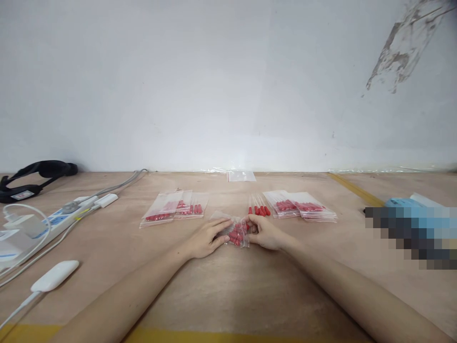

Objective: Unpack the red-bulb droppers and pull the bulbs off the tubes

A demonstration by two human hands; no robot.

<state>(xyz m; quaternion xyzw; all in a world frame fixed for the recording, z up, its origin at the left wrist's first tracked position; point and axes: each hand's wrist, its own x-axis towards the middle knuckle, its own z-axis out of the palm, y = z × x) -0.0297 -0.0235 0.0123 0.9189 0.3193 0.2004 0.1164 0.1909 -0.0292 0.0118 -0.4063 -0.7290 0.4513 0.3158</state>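
A yellow strip (160,336) runs along the near edge of the wooden table (221,295), and the person's two bare arms reach in over it. In the middle is a small clear bag (236,238) with lots of red bits inside. It lies between the left hand (208,238) and the right hand (266,232), touching both.

The left hand has its fingers on the bag's left part and its thumb by the near edge. The thumb and fingers are spread apart, and I cannot tell if they squeeze the bag. The right hand is curled, with finger and thumb pinching the bag's right edge. The red bits sit mostly between the two hands, closer to the right one.

Just behind the right hand are some loose thin sticks with red ends (259,210). More bags of red bits lie in overlapping piles: the left piles (164,209) and the right piles (314,209). A flat see-through bag (242,176) lies by the wall (200,95).

Far to the left are a white power strip (56,220), a smooth white thing (55,275) on a cord, and a black strap (46,169). At the far right is something blue (403,202), partly blurred out.
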